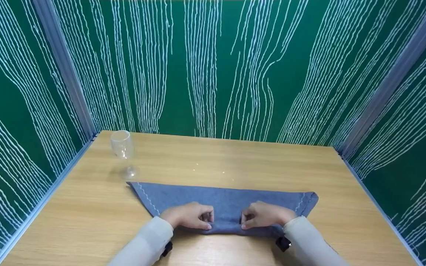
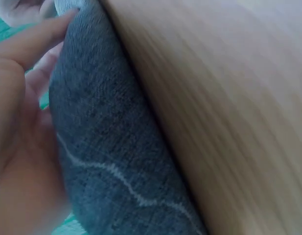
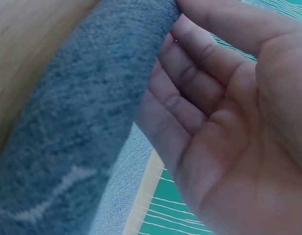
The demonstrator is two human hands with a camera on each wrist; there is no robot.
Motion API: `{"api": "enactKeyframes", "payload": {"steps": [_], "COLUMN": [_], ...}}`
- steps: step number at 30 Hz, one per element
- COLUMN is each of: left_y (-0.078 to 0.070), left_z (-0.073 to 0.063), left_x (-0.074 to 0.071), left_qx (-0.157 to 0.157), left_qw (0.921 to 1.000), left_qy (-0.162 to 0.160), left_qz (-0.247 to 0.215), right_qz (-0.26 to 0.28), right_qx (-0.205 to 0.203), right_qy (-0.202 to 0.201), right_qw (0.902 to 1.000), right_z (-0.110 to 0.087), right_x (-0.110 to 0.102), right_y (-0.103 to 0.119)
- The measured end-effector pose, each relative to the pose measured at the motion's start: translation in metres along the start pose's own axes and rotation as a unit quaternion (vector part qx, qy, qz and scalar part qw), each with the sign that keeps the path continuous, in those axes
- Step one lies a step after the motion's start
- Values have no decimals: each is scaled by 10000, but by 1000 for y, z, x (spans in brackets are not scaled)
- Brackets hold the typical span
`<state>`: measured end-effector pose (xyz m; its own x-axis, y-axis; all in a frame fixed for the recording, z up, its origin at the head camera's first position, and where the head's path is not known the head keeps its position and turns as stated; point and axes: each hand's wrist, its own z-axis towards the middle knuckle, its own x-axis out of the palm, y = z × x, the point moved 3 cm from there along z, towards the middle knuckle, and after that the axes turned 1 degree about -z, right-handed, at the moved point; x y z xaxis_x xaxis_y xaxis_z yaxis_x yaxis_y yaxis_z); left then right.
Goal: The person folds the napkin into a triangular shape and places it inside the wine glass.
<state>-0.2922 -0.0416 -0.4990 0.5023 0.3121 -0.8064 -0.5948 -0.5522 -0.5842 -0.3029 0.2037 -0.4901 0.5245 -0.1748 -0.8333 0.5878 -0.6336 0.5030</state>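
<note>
A blue-grey cloth napkin [image 1: 222, 197] lies across the near part of the table, its long straight edge away from me and pointed corners out to either side. White wavy stitching runs near both ends. Along the near side the cloth is turned over into a thick rounded fold. My left hand [image 1: 190, 215] pinches this fold left of centre, thumb on the near side. To the right, my right hand [image 1: 264, 214] pinches the same fold, fingers curled behind it. Both wrist views show the folded cloth [image 2: 109, 107] close up between thumb and fingers.
An upright stemmed glass [image 1: 122, 147] stands at the back left, just beyond the napkin's left corner. Small pale specks dot the wooden table [image 1: 272, 162] behind the cloth. Green walls [image 1: 176, 74] with white wavy lines enclose the table at the back and sides.
</note>
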Motion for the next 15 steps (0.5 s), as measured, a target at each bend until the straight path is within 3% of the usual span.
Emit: {"api": "enactKeyframes", "payload": {"steps": [3,7,10,15], "left_y": [-7,-17,-23,-27], "left_z": [-2,-6,-9,-9], "left_x": [-1,0,2,6], "left_qx": [346,817,972,896], "left_qw": [9942,9672,9501,9358], "left_qy": [-327,-832,-973,-939], "left_qz": [968,2256,2799,3278], "right_qz": [6,61,93,78], "right_qx": [-16,-27,13,102], "right_qy": [-26,-37,-27,-37], "right_qw": [10000,10000,10000,9999], "right_z": [0,0,0,0], "right_x": [0,0,1,2], "right_y": [-1,-2,-4,-6]}}
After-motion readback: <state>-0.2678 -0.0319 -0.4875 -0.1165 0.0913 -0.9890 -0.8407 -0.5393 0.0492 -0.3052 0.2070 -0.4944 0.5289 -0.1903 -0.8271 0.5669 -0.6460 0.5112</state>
